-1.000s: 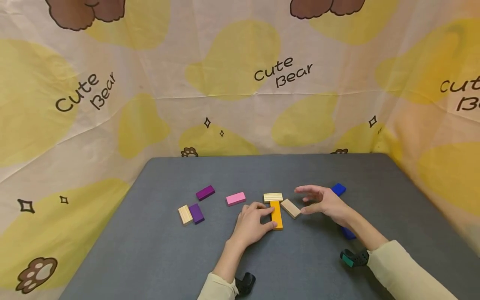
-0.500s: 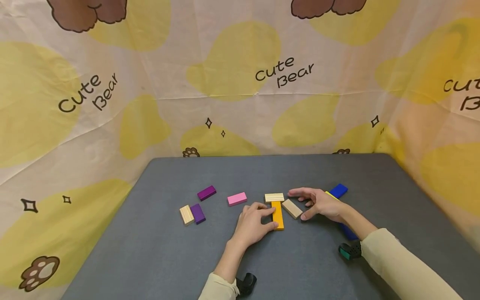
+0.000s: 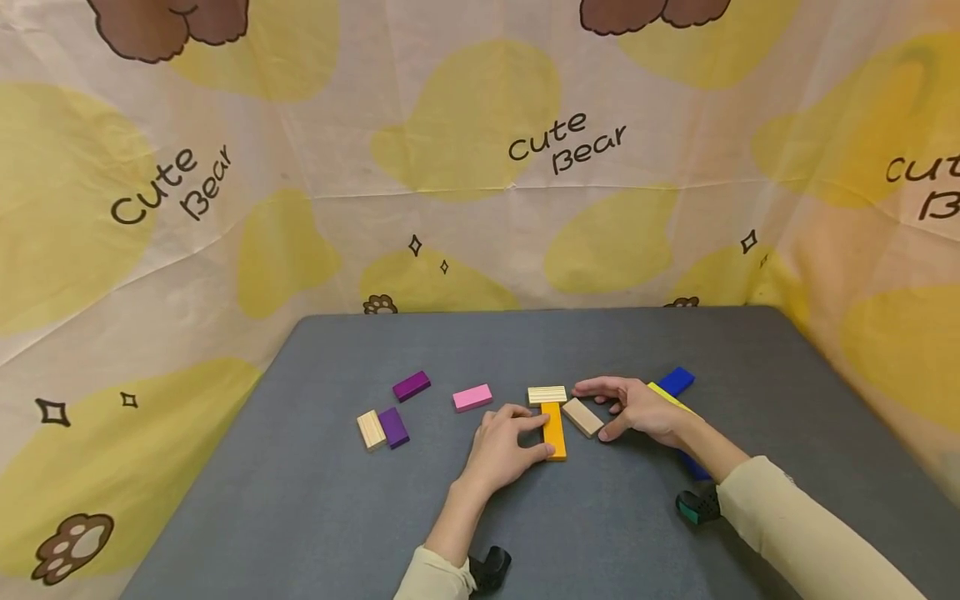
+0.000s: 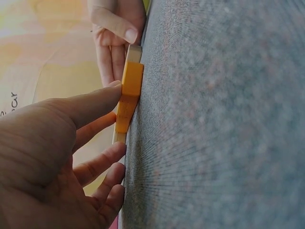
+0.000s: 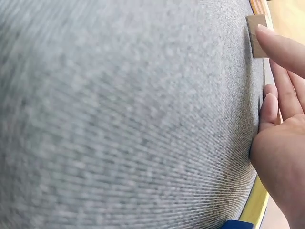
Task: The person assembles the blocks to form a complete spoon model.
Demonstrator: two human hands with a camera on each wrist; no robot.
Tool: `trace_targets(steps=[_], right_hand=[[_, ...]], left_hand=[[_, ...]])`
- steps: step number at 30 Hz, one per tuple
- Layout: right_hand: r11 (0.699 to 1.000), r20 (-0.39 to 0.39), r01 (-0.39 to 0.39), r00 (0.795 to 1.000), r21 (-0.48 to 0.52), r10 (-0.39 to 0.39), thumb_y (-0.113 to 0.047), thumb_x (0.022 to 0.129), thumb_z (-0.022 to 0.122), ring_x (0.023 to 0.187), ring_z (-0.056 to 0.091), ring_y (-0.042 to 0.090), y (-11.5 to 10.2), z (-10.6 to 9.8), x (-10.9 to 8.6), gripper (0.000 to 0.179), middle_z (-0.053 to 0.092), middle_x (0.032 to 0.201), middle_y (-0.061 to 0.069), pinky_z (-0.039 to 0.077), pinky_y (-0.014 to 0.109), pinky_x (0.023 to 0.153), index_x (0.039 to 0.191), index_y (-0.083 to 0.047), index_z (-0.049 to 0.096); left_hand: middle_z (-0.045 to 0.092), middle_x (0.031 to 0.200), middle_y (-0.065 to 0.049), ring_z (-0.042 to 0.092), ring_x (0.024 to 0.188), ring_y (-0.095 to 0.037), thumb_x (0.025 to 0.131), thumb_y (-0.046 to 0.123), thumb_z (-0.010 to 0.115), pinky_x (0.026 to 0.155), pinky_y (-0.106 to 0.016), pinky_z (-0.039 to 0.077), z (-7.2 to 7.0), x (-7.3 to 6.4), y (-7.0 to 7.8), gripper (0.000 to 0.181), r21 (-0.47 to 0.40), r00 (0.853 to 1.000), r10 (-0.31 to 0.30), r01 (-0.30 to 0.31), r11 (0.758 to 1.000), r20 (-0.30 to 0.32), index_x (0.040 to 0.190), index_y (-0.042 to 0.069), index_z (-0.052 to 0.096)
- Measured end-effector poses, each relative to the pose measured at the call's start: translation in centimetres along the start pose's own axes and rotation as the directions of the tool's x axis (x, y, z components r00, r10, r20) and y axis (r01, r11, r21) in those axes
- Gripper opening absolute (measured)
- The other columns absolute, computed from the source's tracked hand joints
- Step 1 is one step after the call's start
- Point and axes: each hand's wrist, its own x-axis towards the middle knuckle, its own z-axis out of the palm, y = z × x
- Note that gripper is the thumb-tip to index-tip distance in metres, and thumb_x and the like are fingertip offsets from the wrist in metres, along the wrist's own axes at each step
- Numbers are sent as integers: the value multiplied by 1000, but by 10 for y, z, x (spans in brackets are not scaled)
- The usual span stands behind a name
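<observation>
In the head view my left hand [image 3: 504, 448] holds an orange block [image 3: 553, 433], thumb at its near end and index finger at its left side. The other fingers of that hand spread loosely beside it, as the left wrist view shows. A striped pale wooden block [image 3: 547, 396] lies across the orange block's far end. To its right a plain pale wooden block [image 3: 582, 417] lies slanted. My right hand [image 3: 648, 414] spans this slanted block, thumb on its near end and index fingertip by its far end. The right wrist view shows the thumb on the block's end face [image 5: 257, 40].
Left on the grey table [image 3: 300, 517] lie a pink block [image 3: 472, 398], a magenta block [image 3: 412, 386], a purple block [image 3: 393, 427] and a wooden block [image 3: 371, 430]. Blue [image 3: 677, 381] and yellow [image 3: 667, 395] blocks lie behind the right hand. Patterned cloth [image 3: 465, 167] hangs behind.
My right hand has moved left and closed in on the slanted wooden block, uncovering the yellow block. The left hand stays on the orange block.
</observation>
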Motion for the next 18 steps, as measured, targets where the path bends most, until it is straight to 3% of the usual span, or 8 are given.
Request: trace_targets(steps=[18], right_hand=[[1000,-40,-18,999,15,19,5,68,85,122,43,31,3,2,2,74,59,134,8,35,43,96,136,-6,58]], left_hand=[[55,130,-3,45,108,-26,89,40,73,88,-43,39,1,0,3,49,78,1000,9,-10,997,14,134,24,64]])
